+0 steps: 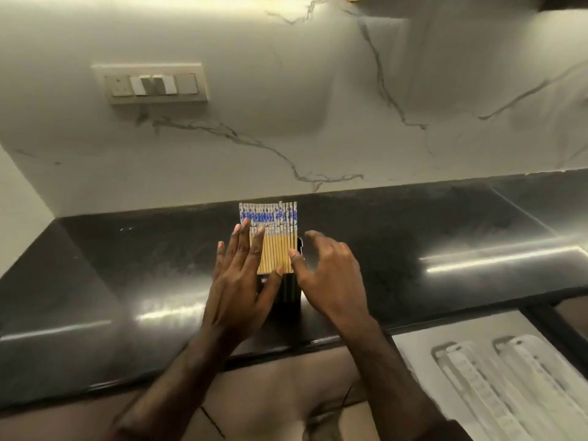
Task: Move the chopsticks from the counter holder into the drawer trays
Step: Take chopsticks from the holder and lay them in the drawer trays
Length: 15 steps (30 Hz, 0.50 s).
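Upright chopsticks [269, 237] in a dark holder [286, 289] are flanked, on a glossy black counter [127, 275] below a marble-veined wall [286, 106], by the left hand [243, 281] and right hand [327, 278], both spread open; no writing is legible.

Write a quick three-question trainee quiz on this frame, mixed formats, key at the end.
1. True or false: the chopsticks stand upright in a row in the dark holder on the counter.
2. Multiple choice: the white drawer trays appear at the A) lower right, B) upper left, C) centre of the view.
3. Fill in: the left hand and right hand are both ____, fingers spread, one on each side of the chopsticks.

Key
1. True.
2. A.
3. Open; neither has closed around any chopstick.
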Available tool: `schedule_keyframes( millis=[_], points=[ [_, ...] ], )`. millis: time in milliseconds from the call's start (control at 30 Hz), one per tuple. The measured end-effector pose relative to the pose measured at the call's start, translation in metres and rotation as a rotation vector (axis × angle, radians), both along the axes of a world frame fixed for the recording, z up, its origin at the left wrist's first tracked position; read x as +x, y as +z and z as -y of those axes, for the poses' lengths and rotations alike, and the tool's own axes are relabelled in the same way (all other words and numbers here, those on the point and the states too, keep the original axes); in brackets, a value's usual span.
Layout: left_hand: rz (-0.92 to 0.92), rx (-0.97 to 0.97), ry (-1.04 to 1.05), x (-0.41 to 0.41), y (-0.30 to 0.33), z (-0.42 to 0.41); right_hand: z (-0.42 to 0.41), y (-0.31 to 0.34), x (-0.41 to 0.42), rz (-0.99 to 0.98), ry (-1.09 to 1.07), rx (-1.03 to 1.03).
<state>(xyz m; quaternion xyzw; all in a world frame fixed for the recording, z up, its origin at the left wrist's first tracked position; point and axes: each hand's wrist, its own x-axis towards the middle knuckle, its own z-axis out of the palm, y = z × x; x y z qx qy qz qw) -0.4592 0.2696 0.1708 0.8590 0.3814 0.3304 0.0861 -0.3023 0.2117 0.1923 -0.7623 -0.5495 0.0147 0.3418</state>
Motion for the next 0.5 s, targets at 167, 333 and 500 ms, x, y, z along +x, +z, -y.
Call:
schedule_keyframes(
  millis=[167,333,500],
  points=[
    [-0.005,-0.014,-0.092,0.008,0.008,-0.042,-0.033,-0.002,-0.006,-0.078,-0.091,0.004],
    [-0.023,-0.02,-0.155,0.014,-0.001,-0.073,-0.057,-0.01,-0.004,-0.139,-0.156,-0.023],
    [-0.009,-0.092,-0.15,0.026,-0.015,-0.099,-0.084,-0.018,0.01,-0.202,-0.178,-0.072]
  ],
)
